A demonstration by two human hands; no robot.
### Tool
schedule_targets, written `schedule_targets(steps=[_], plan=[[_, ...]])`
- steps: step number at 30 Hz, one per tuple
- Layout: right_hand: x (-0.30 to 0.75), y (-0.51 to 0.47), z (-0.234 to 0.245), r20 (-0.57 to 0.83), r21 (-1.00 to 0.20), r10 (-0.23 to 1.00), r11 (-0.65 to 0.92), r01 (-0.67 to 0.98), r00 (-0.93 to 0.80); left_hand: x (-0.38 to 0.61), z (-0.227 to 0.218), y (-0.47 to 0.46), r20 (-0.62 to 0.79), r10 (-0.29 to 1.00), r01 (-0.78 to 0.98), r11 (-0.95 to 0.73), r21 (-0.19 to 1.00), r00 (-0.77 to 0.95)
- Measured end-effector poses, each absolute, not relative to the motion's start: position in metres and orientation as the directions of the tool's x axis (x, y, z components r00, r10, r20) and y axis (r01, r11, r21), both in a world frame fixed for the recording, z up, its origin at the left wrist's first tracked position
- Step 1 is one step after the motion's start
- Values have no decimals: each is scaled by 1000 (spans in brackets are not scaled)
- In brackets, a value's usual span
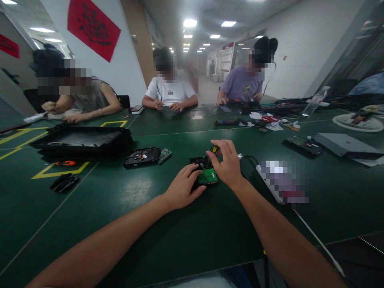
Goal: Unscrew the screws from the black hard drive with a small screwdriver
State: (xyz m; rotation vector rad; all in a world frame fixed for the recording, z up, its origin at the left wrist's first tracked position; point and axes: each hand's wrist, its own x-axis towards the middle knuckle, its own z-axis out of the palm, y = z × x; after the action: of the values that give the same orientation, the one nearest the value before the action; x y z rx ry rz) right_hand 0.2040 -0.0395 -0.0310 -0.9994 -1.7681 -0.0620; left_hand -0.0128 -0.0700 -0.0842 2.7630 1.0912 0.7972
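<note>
A hard drive (pixel 207 176) with a green circuit board facing up lies on the table in front of me. My left hand (pixel 186 185) grips its left side, thumb at the near edge and fingers over the top. Just above the drive, my right hand (pixel 227 163) pinches a small screwdriver (pixel 215 149) by its yellow and black end; fingers hide part of its shaft, and I cannot tell whether the tip touches the drive. Behind, partly covered by my hands, is a black part (pixel 198 161).
An opened hard drive (pixel 141 157) and a small circuit board (pixel 165 155) lie left, near stacked black trays (pixel 81 138) and an orange-handled tool (pixel 67 163). At right are a phone-like device (pixel 282 182) with a cable, another drive (pixel 303 146) and a bottle (pixel 315 102). Three people sit opposite.
</note>
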Motion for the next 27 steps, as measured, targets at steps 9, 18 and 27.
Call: schedule_targets(steps=[9,18,27], plan=[[206,-36,-34,788,-454,611,652,608,-67,7,-84,-67,451,659,618,-742,260,602],[205,-35,-35,776,-450,619,677,582,-120,-1,-88,-67,483,666,621,-733,279,569],[206,-36,-33,796,-412,594,671,616,-115,-7,-84,-67,473,636,591,-763,263,610]])
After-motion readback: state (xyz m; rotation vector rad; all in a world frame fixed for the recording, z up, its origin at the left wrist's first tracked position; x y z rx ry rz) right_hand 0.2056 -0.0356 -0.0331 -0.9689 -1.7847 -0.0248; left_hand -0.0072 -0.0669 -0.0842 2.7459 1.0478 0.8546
